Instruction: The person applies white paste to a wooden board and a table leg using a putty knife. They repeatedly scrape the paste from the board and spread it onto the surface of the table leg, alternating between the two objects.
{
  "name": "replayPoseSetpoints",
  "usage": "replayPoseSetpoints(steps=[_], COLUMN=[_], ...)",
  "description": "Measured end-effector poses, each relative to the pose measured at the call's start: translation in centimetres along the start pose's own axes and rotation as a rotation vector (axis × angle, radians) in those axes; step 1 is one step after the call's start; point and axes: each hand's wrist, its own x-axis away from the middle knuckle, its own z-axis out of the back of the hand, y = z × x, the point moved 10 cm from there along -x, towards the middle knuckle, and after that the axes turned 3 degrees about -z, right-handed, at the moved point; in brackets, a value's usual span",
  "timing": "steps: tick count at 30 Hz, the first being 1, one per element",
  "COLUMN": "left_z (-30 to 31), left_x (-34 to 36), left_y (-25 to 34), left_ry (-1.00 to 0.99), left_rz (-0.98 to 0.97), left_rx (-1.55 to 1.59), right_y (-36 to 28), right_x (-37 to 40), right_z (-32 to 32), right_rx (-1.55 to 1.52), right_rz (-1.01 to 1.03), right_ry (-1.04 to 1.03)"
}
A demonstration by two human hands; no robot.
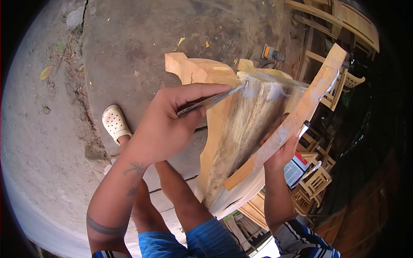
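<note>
One white clog [115,123] sits at the left of the frame on the concrete floor [129,38]. Centre-left, the left hand [165,125] has its fingers pressed together, pinching one thin brush [211,101] whose tip touches the smeared top of the curved board [241,129] in the middle. To the right, the right hand [280,151] is curled around one glue-coated slat [297,116], which lies tilted across the board. One sander [272,53] lies on the floor at the upper right.
</note>
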Motion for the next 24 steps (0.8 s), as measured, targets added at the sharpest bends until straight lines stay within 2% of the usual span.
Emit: replayPoseSetpoints(steps=[2,5,6,9,12,15,16,19,20,24], left_z=[-0.3,-2.4,-2.9,-2.4,0.2,-2.3,-2.9,-2.4,-1.2,-1.0], left_x=[0.0,0.7,1.2,2.5,1.2,1.5,2.2,4.4,4.8,5.0], left_y=[0.1,1.3,0.8,-1.0,-1.9,0.4,0.5,-1.9,-3.1,-5.2], left_ry=[0.037,-0.024,-0.152,-0.280,-0.006,-0.059,-0.132,-0.126,0.051,0.162], left_rz=[-0.074,-0.257,-0.248,-0.126,-0.081,-0.265,-0.247,0.015,0.117,0.321], left_rx=[-0.013,-0.216,-0.167,0.052,0.092,-0.140,-0.219,0.096,0.257,0.422], right_y=[0.3,0.3,0.3,0.0,-0.4,-0.9,-1.1,-1.0,-0.9,-1.1], right_x=[0.0,-0.2,-0.2,-0.2,-0.1,0.1,0.0,-0.1,-0.1,-0.1], right_z=[0.3,0.6,0.7,0.3,-0.2,-0.7,-1.0,-1.0,-1.0,-1.1], right_rx=[-0.024,0.023,0.033,0.007,-0.013,-0.036,-0.028,-0.064,-0.085,-0.081], right_rz=[-0.004,0.040,0.047,0.034,0.033,0.029,0.035,0.022,0.010,0.001], right_ry=[-0.039,-0.003,0.013,0.017,0.020,0.018,-0.002,-0.006,-0.001,0.001])
